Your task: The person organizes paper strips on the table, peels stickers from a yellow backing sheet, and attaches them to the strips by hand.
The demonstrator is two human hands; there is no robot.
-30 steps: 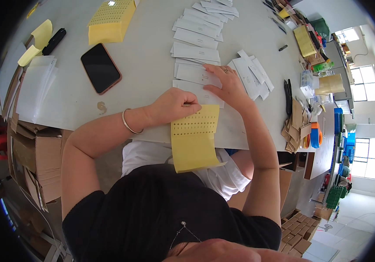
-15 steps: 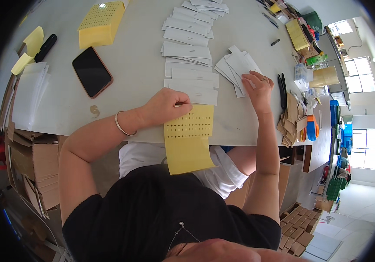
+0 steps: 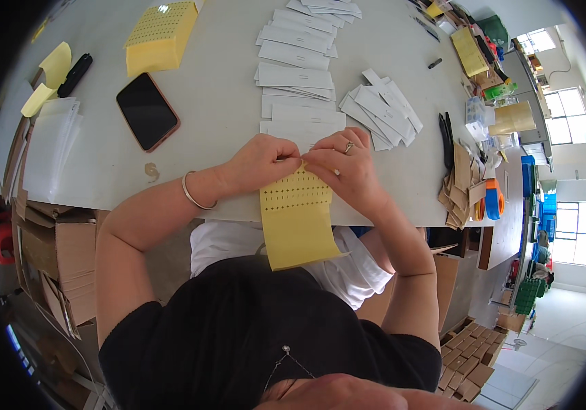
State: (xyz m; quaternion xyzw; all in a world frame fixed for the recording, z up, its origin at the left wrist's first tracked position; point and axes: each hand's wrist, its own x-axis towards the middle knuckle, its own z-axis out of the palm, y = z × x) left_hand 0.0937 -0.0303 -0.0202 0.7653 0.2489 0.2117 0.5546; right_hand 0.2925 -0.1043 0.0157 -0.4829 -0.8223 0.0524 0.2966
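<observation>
A yellow sheet (image 3: 300, 236) with rows of small dark marks hangs over the table's near edge toward my lap. At its top edge my left hand (image 3: 269, 162) is closed, thumb and fingers pinched on the sheet's upper left. My right hand (image 3: 347, 164), wearing a ring, meets it there with fingertips pinched together; what they hold is too small to make out. Just beyond both hands runs a long overlapping row of white paper slips (image 3: 298, 78). To the right of that row lies a loose fanned pile of white slips (image 3: 382, 109).
A phone (image 3: 147, 111) lies on the left, with a yellow sheet stack (image 3: 163, 34) behind it. Plastic sleeves (image 3: 50, 150) and a black pen-like object (image 3: 74, 75) are farther left. Black scissors (image 3: 447, 140), cardboard pieces (image 3: 464, 181) and an orange-blue tape roll (image 3: 494, 198) line the right side.
My right hand has come from the loose white pile leftward to the yellow sheet's top edge, beside my left hand. The left hand keeps its pinch there.
</observation>
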